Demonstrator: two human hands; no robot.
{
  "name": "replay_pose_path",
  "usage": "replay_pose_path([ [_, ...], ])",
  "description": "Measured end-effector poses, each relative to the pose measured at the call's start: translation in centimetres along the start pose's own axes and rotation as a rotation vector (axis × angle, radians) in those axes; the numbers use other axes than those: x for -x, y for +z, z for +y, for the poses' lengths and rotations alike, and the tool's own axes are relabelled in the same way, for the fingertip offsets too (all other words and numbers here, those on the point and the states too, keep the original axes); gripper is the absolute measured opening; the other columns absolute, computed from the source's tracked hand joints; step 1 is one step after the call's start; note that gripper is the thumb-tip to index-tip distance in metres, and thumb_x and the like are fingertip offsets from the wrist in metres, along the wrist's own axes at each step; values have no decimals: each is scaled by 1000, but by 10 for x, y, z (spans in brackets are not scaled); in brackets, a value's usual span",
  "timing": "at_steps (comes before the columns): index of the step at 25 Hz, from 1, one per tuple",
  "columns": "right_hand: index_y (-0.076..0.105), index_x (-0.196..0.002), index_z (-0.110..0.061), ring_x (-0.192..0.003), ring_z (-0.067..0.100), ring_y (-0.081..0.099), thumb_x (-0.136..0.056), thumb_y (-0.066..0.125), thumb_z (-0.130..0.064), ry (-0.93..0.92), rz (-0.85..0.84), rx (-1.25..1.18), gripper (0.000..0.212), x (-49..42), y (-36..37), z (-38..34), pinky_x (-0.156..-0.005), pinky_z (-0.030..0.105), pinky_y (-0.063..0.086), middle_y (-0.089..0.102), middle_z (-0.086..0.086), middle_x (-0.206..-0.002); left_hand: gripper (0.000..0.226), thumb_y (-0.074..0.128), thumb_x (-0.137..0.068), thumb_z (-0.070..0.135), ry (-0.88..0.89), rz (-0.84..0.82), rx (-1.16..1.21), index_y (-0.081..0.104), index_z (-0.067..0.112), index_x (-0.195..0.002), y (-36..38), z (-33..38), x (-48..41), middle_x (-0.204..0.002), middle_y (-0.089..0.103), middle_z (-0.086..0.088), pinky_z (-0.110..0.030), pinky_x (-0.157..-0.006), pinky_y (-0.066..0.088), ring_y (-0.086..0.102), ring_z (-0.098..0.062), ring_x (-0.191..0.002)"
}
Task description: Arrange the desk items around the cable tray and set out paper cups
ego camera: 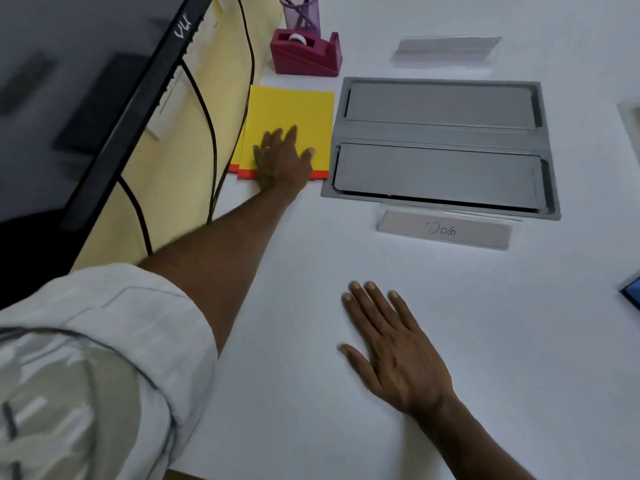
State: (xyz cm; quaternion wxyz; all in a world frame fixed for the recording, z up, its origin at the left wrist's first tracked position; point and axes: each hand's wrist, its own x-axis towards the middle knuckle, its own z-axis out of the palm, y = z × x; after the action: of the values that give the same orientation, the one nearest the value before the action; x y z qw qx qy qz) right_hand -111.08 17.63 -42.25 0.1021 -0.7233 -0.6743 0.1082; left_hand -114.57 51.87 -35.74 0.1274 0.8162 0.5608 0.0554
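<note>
A yellow paper stack (294,112) with orange edges lies on the white desk, just left of the grey cable tray (440,133). My left hand (282,159) rests flat on the stack's near part, fingers spread, gripping nothing. On the bare desk nearer to me, my right hand (391,348) lies flat, palm down, and holds nothing. A clear name plate reading "DOG" (445,230) stands at the tray's near edge. A second clear name plate (446,50) lies beyond the tray. No paper cups are in view.
A dark red tape dispenser (304,57) and a purple mesh pen holder (301,12) stand behind the yellow stack. A black monitor (86,109) with hanging cables (211,133) fills the left. A blue object (632,292) pokes in at the right edge.
</note>
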Motion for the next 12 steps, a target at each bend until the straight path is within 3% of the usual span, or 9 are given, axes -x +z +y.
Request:
replay_pose_path([
  [2, 13, -162, -21, -159, 16, 5, -103, 32, -58, 2, 4, -5, 72, 0, 1, 0, -127, 45, 18, 7, -4, -171, 79, 37, -98, 66, 4, -178, -43, 16, 24, -161, 16, 9, 0, -170, 4, -11, -61, -124, 3, -1, -35, -157],
  [6, 14, -162, -21, -159, 16, 5, -103, 31, -58, 4, 5, -2, 71, 0, -2, -1, -126, 44, 18, 7, -4, -171, 107, 42, -82, 84, -63, -200, -55, 5, 23, -162, 31, 19, -3, -170, -8, -11, -72, -114, -5, -11, -37, -156],
  [12, 14, -162, -21, -159, 15, 5, -104, 30, -58, 10, -4, -11, 71, 0, -3, -2, -126, 44, 19, 7, -4, -171, 80, 37, -98, 63, 10, -163, -135, 6, 27, -162, 31, 3, -16, -170, -4, -8, -74, -116, 2, -5, -33, -157],
])
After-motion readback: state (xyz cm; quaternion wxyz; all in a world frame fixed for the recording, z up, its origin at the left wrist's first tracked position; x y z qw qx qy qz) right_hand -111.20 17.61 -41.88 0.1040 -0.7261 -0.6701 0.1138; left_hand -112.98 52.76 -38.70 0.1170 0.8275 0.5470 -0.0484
